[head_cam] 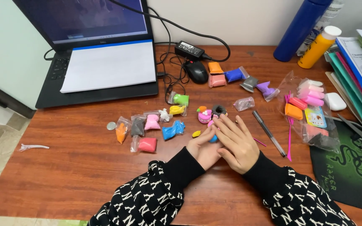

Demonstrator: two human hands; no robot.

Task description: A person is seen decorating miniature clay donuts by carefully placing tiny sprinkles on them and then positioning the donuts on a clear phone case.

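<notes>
Right hand [236,144] pressed over left hand [204,147], blue clay [213,138] between
</notes>
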